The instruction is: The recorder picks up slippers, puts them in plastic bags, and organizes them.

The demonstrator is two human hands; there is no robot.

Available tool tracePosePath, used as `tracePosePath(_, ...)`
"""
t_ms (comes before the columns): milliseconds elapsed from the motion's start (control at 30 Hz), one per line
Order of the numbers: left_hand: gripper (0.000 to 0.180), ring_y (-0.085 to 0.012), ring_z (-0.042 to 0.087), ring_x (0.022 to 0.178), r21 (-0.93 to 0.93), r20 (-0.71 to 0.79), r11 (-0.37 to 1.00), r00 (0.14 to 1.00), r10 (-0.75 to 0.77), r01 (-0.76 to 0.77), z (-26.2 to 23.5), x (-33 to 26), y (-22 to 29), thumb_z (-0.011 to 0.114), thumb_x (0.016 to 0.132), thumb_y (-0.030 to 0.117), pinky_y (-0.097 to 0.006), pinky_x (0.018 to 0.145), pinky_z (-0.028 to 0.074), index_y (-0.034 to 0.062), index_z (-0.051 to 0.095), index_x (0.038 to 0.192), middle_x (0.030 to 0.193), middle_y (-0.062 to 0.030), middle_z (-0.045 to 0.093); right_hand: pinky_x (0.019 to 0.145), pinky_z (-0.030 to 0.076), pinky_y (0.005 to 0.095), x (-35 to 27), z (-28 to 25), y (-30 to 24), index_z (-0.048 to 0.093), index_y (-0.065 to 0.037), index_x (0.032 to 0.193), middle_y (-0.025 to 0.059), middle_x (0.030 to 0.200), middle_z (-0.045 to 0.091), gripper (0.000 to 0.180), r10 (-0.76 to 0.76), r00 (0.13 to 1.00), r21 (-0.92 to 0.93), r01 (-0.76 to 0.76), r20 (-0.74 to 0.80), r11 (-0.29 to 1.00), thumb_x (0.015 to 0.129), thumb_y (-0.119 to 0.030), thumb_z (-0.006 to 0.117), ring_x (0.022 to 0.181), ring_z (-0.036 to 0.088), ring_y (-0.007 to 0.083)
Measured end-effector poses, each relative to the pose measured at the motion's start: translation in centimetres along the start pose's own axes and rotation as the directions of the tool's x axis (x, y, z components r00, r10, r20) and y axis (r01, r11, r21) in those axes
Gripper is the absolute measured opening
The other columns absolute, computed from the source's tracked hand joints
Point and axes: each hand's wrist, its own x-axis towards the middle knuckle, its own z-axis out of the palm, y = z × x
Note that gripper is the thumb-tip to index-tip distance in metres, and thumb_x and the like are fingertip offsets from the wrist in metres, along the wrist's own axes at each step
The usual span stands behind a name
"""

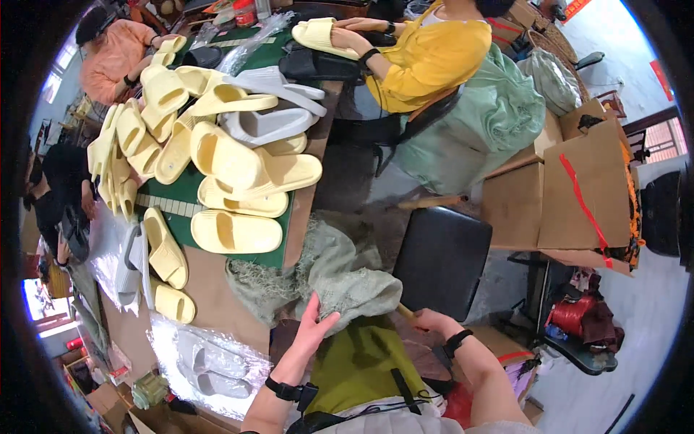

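My left hand (316,327) is at the lower edge of a grey-green woven sack (354,293), fingers stretched and thumb spread against the cloth. My right hand (434,323) is closed round the end of a thin yellowish piece (405,312) beside the sack. The piece's other end is hidden, so its kind is unclear. Below both hands, an olive-green cloth (354,362) covers my lap. Pale yellow slippers (236,232) are heaped on the green-topped table (271,259) ahead to the left, with a few grey slippers (264,126) among them.
A black stool seat (443,262) stands right of the sack, before an open cardboard box (582,192). Plastic-wrapped grey slippers (217,362) lie at left. Across the table, a person in yellow (434,58) handles a slipper; a person in orange (119,58) sits far left.
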Motion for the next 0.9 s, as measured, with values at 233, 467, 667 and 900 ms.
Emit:
tracePosePath(233, 0.07, -0.0209, 0.042, 0.129, 0.339, 0.101, 0.918, 0.978, 0.181, -0.205, 2.2, -0.5, 2.4, 0.064, 0.087, 0.013, -0.03, 0.106, 0.032, -0.0038, 0.026, 0.143, 0.143, -0.0159, 0.04, 0.06, 0.048, 0.0364, 1.1, 0.9, 0.6, 0.065, -0.003, 0.102, 0.0104, 0.08, 0.067, 0.03, 0.012, 0.996, -0.273, 0.011, 0.085, 0.962, 0.082, -0.025, 0.06, 0.067, 0.061, 0.0206)
tracePosePath(467, 0.068, -0.0414, 0.06, 0.09, 0.781, 0.483, 0.478, 0.874, -0.053, -0.403, 5.9, -3.0, 0.6, 0.055, 0.079, 0.014, -0.051, 0.076, 0.05, 0.0112, 0.031, 0.143, 0.109, -0.0223, 0.057, 0.077, 0.05, 0.0413, -8.3, -4.7, -19.7, 0.059, -0.006, 0.112, 0.0141, 0.1, 0.061, 0.051, -0.714, 0.532, -0.65, 0.349, -0.455, 0.675, 0.08, -0.044, 0.066, 0.095, 0.061, 0.0327)
tracePosePath(667, 0.07, -0.0446, 0.06, 0.089, 0.768, 0.522, 0.5, 0.843, -0.128, -0.4, 10.5, -5.5, -0.1, 0.056, 0.08, 0.015, -0.05, 0.077, 0.051, 0.0134, 0.027, 0.144, 0.118, -0.0252, 0.052, 0.085, 0.049, 0.0428, -6.4, 0.9, -20.3, 0.035, -0.005, 0.138, 0.0306, 0.106, 0.059, 0.084, -0.441, 0.892, -0.796, 0.195, -0.099, 0.573, 0.07, -0.036, 0.074, 0.104, 0.059, 0.0386)
tracePosePath(900, 0.102, -0.0507, 0.045, 0.118, 0.844, -0.006, 0.53, 0.99, -0.141, 0.081, 2.1, -8.3, -4.6, 0.075, 0.068, 0.049, -0.046, 0.099, 0.042, 0.0036, 0.024, 0.143, 0.14, -0.0359, 0.028, 0.087, 0.048, 0.035, -11.4, -15.5, -16.0, 0.059, 0.003, 0.108, 0.0181, 0.104, 0.064, 0.034, -0.48, 0.495, -0.172, 0.545, -0.724, 0.821, 0.076, 0.007, 0.048, 0.097, 0.062, 0.0257)
